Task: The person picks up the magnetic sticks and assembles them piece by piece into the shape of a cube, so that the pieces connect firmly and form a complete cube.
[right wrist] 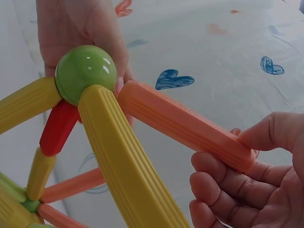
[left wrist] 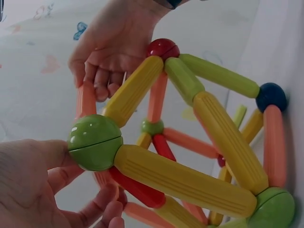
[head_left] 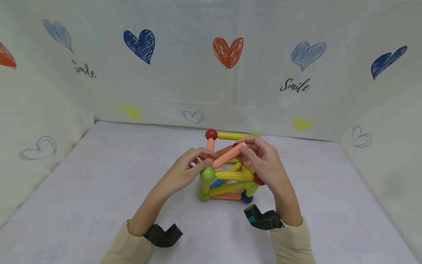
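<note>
My right hand (head_left: 263, 161) pinches one end of a salmon-orange ribbed rod (right wrist: 185, 126) between thumb and fingers. The rod's other end is right at a shiny green ball (right wrist: 85, 75), an upper front corner of a frame built from coloured rods and balls. My left hand (head_left: 184, 170) steadies this corner, its thumb (left wrist: 58, 153) against the green ball and its fingers curled beneath. From the ball run two yellow rods (left wrist: 185, 180) and a short red rod (right wrist: 59, 127). A red ball (left wrist: 163, 48) marks the corner near my right wrist.
The frame stands on a pale cloth-covered table (head_left: 99, 183). At its back rises another red ball (head_left: 211, 134) with a yellow rod (head_left: 232, 136). A dark blue ball (head_left: 247, 197) is low at the front. Behind hangs a white sheet (head_left: 184, 80) printed with hearts.
</note>
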A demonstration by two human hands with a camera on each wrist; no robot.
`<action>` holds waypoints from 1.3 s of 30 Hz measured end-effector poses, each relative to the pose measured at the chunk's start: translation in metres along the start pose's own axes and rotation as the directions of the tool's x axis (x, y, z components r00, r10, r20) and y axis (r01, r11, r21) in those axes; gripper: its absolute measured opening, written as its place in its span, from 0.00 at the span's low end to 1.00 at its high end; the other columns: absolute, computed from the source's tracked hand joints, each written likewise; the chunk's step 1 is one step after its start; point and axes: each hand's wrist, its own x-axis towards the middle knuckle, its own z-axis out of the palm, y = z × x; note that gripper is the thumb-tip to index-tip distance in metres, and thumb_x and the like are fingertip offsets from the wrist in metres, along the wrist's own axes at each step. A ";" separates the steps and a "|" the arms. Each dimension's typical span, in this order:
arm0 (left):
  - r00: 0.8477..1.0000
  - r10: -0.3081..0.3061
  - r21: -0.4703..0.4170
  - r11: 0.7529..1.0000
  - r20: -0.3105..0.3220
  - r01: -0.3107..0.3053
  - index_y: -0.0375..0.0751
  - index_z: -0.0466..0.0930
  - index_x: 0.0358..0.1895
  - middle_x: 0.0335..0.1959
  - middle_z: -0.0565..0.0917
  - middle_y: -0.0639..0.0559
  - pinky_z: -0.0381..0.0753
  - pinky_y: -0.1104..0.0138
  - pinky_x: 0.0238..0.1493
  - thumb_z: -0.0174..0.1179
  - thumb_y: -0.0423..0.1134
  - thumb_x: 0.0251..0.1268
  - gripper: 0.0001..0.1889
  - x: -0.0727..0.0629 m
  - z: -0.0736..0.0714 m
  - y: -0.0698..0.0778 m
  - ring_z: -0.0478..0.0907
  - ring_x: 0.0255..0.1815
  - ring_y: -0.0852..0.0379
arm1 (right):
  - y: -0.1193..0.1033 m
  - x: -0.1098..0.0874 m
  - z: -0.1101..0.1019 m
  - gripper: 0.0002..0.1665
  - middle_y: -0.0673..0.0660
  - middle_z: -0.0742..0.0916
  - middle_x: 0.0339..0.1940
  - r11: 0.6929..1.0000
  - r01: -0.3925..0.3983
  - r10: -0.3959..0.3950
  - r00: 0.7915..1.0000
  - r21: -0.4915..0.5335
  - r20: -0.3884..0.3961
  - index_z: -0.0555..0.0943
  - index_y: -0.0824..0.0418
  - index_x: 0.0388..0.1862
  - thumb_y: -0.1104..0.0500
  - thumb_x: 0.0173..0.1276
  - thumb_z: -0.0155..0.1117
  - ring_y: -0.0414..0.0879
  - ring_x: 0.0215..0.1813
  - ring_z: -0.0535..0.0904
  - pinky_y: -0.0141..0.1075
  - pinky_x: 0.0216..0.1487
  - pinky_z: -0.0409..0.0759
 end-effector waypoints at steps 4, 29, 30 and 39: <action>0.998 -0.026 0.009 1.000 -0.055 0.026 0.49 0.79 0.49 0.40 0.73 0.49 0.71 0.65 0.38 0.52 0.43 0.68 0.11 -0.001 0.001 0.002 0.67 0.41 0.53 | 0.004 0.000 0.000 0.16 0.63 0.83 0.40 1.000 0.019 -0.019 1.000 -0.020 0.025 0.74 0.67 0.52 0.58 0.71 0.53 0.49 0.39 0.80 0.30 0.41 0.80; 0.988 -0.067 0.042 0.996 -0.137 0.073 0.46 0.83 0.41 0.34 0.68 0.45 0.64 0.68 0.32 0.64 0.45 0.58 0.11 0.003 0.016 0.013 0.65 0.36 0.48 | 0.192 0.041 -0.082 0.30 0.48 0.80 0.51 0.909 -0.307 0.190 0.908 -0.282 -0.374 0.76 0.42 0.57 0.31 0.63 0.49 0.44 0.50 0.73 0.35 0.40 0.73; 0.988 -0.072 0.041 0.996 -0.135 0.078 0.46 0.83 0.41 0.34 0.68 0.46 0.65 0.68 0.33 0.63 0.45 0.58 0.11 0.003 0.016 0.014 0.65 0.36 0.49 | 0.204 0.042 -0.084 0.31 0.49 0.79 0.53 0.885 -0.351 0.226 0.898 -0.306 -0.377 0.75 0.43 0.59 0.30 0.63 0.48 0.46 0.52 0.72 0.38 0.42 0.74; 0.989 -0.105 0.047 0.993 -0.103 0.110 0.46 0.82 0.43 0.32 0.67 0.50 0.66 0.67 0.34 0.61 0.46 0.60 0.11 0.002 0.016 0.014 0.64 0.35 0.54 | 0.146 0.021 -0.062 0.28 0.72 0.72 0.57 0.750 -0.550 0.501 0.835 -0.366 -0.228 0.67 0.72 0.62 0.56 0.68 0.52 0.63 0.56 0.68 0.53 0.57 0.70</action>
